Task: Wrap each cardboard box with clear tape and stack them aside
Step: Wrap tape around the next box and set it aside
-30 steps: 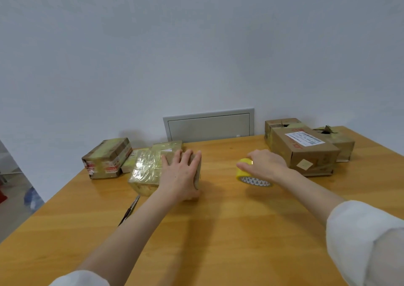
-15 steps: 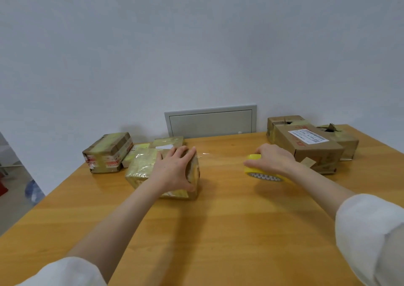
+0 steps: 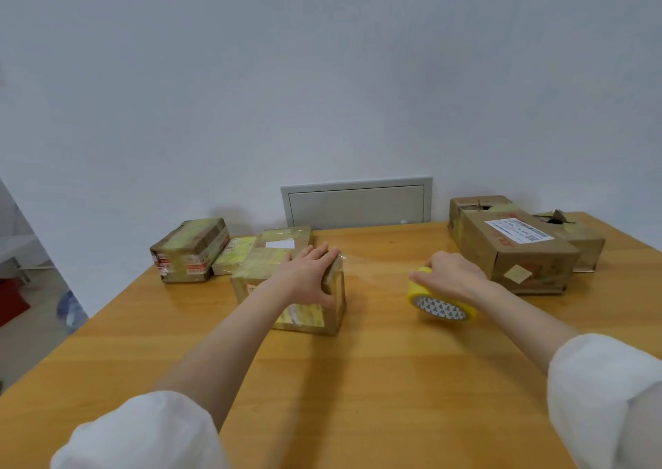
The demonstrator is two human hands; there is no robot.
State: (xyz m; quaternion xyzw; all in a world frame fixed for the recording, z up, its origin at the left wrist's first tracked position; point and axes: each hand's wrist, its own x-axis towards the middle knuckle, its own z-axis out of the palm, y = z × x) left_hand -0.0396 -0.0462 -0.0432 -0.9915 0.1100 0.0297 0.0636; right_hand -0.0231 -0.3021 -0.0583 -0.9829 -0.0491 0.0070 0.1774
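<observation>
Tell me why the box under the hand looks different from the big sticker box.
The small box is shiny with tape; the sticker box is mostly bare cardboard. The small box is little, the sticker box bigger. The left hand presses the small box; nobody holds the sticker box. Both are cardboard, on the table.

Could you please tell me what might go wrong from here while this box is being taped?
1. The faint clear tape strand stretched from the small tape-wrapped cardboard box to the yellow tape roll runs low over the wooden table; it may sag, twist or stick.
2. Only the left hand steadies that box, so a pull by the right hand may drag it.
</observation>
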